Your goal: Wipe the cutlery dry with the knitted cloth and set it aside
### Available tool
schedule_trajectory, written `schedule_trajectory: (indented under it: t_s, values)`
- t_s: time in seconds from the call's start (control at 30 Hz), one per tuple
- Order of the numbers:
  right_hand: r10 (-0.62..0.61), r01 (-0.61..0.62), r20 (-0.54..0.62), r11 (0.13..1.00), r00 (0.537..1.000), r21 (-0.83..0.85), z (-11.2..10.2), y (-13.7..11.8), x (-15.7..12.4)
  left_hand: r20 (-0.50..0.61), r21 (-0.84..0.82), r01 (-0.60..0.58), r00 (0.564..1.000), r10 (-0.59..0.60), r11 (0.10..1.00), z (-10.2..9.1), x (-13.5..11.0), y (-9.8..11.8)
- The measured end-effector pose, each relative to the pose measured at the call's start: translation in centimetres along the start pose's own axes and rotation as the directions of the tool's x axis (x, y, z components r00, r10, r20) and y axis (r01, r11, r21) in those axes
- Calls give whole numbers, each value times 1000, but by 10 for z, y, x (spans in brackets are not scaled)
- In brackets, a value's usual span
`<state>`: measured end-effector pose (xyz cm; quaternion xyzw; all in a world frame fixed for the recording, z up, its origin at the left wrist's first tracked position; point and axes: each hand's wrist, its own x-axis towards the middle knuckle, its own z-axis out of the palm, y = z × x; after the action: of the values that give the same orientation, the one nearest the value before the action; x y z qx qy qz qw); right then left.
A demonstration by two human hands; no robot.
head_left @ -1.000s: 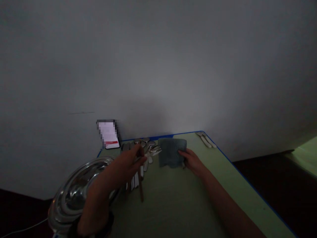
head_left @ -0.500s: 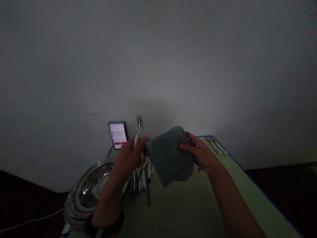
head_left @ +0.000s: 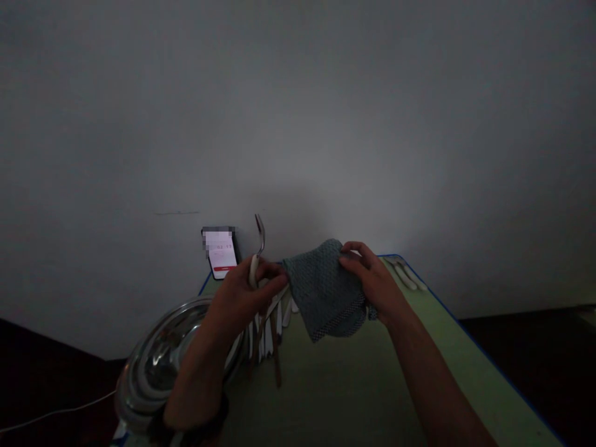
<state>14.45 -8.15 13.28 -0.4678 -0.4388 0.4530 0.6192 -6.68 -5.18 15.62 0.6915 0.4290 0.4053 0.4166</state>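
Note:
In my left hand is a fork with a pale handle, its metal tines pointing up. The thumb and fingertips of that hand come up to the left corner of a grey-blue cloth; whether they pinch it I cannot tell. My right hand grips the cloth's right side between thumb and fingers, and the cloth hangs down above the table. Below my left hand lies a pile of cutlery with pale handles and some brown sticks, partly hidden by the hand.
Nested metal bowls stand at the table's left, partly behind my left forearm. A lit phone leans near the wall. At the far right corner of the green table lie two pale-handled utensils.
The fork has turned in my left hand, its tines now more edge-on. My right hand's fingers have shifted up along the cloth, which has moved slightly right.

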Motion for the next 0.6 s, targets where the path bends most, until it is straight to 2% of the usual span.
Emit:
schedule_trajectory:
  t_s: [0.13, 0.23, 0.37, 0.47, 0.6]
  values:
    - [17, -17, -4, 999, 1000, 48, 1, 1, 2, -12, 72, -21, 1000, 22, 997, 2, 1, 1]
    - [55, -53, -16, 994, 998, 97, 1, 2, 2, 34, 110, -30, 999, 27, 993, 2, 2, -1]
    - [104, -109, 71, 992, 992, 70, 1, 6, 2, 62, 123, -12, 998, 4, 992, 4, 3, -1]
    - [98, -98, 127, 995, 987, 1, 0, 9, 2, -10, 139, -1, 1000, 3, 990, 7, 3, 1]
    - [141, -127, 140, 986, 980, -107, -8, 11, 5, -140, 147, -89, 984, 110, 985, 8, 2, 2]
